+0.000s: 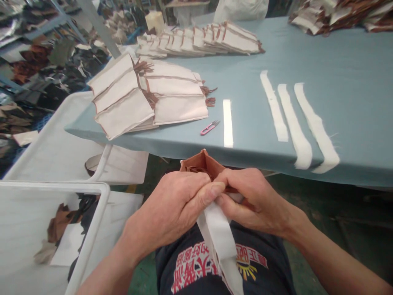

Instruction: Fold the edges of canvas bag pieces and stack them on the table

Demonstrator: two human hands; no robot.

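Just in front of the table edge, my left hand [179, 200] and my right hand [253, 200] meet, thumbs and fingers pinched close together. Between them is a brown pouch-like piece [211, 162], its folded edges and corner rising past my fingers. A white fabric strip [219, 233] hangs from under my thumbs down over the dark printed apron [260, 246]. Where the strip meets the brown piece is hidden by my fingers. Closest on the table are a pair of pink thread snips [209, 128] and a short white strip [227, 123].
White panels with brown edging [123, 94] lie stacked at the table's left, with another row [196, 40] behind. Several longer white strips [294, 127] lie at right. Brown and white pieces [334, 14] pile up far right. White bins [104, 205] with scraps stand at left.
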